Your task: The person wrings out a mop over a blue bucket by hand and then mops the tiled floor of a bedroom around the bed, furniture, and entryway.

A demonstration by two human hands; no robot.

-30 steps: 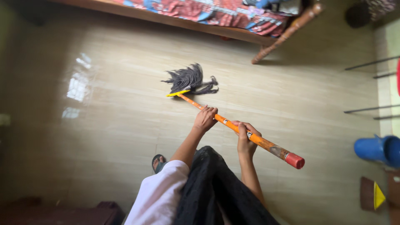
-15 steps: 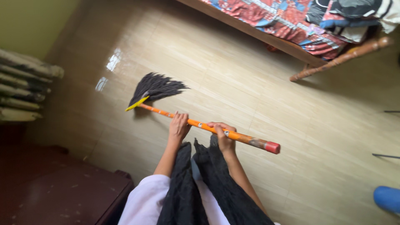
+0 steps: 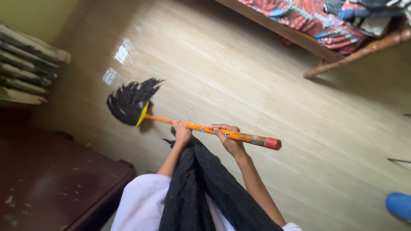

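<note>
Left hand (image 3: 183, 133) is wrapped around the orange mop handle (image 3: 201, 128) further down for steering, right hand (image 3: 228, 139) gripping near the red end cap (image 3: 273, 143) for leverage; beyond the left hand, the dark mop head (image 3: 128, 102) splays on the floor (image 3: 239, 81) beside a dark cabinet (image 3: 60, 184).

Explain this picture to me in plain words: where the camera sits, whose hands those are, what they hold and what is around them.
The camera is worn on a person's head and looks down, so the arms at the bottom are the wearer's own. Both hands grip an orange mop handle: the left hand nearer the head, the right hand nearer the red end cap. The dark stringy mop head rests on the pale tiled floor. A black scarf hangs from the wearer's front. At the top right is a bed with a patterned cover; at the lower left, a dark brown cabinet.
</note>
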